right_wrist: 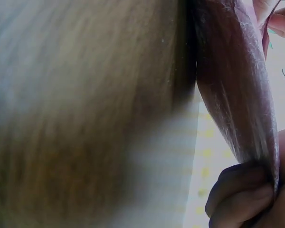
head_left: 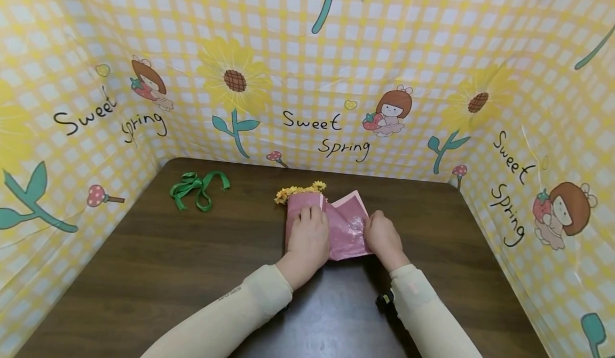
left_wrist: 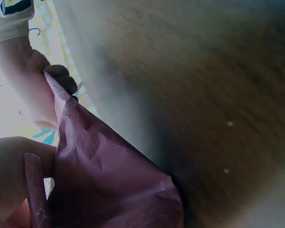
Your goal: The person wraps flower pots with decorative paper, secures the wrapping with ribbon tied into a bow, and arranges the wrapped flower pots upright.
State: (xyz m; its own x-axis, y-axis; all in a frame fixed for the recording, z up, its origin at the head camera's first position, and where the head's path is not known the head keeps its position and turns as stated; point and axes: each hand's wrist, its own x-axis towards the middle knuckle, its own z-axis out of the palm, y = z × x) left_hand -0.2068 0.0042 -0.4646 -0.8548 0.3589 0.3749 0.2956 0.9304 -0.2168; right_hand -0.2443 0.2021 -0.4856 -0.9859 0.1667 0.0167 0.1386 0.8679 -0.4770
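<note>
Pink wrapping paper (head_left: 347,229) lies partly folded round a bunch of small yellow flowers (head_left: 289,192), whose blooms show past the paper's far left edge. My left hand (head_left: 309,236) lies over the folded left part and grips it. In the left wrist view, a rolled paper edge (left_wrist: 35,190) passes beside that hand's fingers. At the sheet's right side my right hand (head_left: 384,236) pinches the edge, with its fingers (right_wrist: 242,192) curled round it in the right wrist view. Between the hands the paper is creased and pulled up off the table. The flower stems are hidden.
A green ribbon (head_left: 198,188) lies in loose loops at the table's back left. The dark wooden table (head_left: 202,256) is closed in on its back and sides by a yellow checked cloth (head_left: 307,70) with printed flowers. A black object (head_left: 385,300) is at my right wrist.
</note>
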